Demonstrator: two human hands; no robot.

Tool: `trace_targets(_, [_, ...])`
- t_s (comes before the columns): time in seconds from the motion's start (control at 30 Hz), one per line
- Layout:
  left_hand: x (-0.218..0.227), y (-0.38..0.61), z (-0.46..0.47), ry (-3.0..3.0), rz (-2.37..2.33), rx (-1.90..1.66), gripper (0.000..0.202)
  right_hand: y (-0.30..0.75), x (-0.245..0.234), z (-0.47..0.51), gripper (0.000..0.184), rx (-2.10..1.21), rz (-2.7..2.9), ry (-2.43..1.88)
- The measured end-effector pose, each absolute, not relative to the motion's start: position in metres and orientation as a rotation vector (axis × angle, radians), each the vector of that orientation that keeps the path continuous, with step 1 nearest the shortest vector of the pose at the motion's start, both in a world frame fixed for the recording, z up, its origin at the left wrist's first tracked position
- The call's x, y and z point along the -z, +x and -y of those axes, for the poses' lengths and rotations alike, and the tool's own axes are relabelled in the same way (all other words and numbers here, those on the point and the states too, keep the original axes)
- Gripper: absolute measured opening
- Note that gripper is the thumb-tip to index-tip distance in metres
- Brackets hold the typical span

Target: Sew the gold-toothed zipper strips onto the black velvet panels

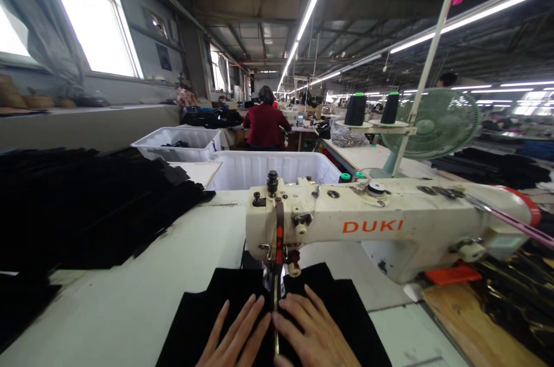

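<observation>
The step in hand looks to be guiding a gold zipper strip (276, 341), together with black cloth (193, 315), under the needle of a DUKI sewing machine (372, 225). The cloth lies on the near part of the bench (130, 298), spread left and right of the strip; whether it is one piece or two, I cannot tell. The strip runs from the near edge of the scene, between the hands, to the machine's left end, where the contact itself is too dark to make out. The next move seems to call for a straight feed toward the far side, cloth flat and strip in line (a small tug from either side could set the seam wandering).

The left hand (242, 332) lies palm down on the cloth left of the strip, fingers extended far and slightly parted, gripping nothing; its thumb is out of sight. The right hand (314, 332) is likewise flat and open on the right side, fingers slanting far and left, index tip just beside the strip. A stack of black cut pieces (86, 205) sits on the left of the bench, and dark gold-edged strips (515, 298) lie at the right
</observation>
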State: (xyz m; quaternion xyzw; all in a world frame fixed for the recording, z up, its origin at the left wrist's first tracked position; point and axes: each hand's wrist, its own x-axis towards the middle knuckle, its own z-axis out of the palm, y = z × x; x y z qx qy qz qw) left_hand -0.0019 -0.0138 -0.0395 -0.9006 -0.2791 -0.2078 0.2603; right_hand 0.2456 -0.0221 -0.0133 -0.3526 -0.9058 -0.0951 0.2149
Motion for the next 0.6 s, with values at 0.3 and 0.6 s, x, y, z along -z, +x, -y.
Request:
trace_targets(0.3, [0.021,0.006,0.001,-2.480,0.821,0.478,0.062,0.244,0.000,-0.001,0.042,0.256,2.447,-1.023])
trace_targets(0.6, [0.032,0.003,0.000,-2.421,0.703,0.543,0.044,0.239,0.021,0.001,0.019,0.357,2.264,-0.939])
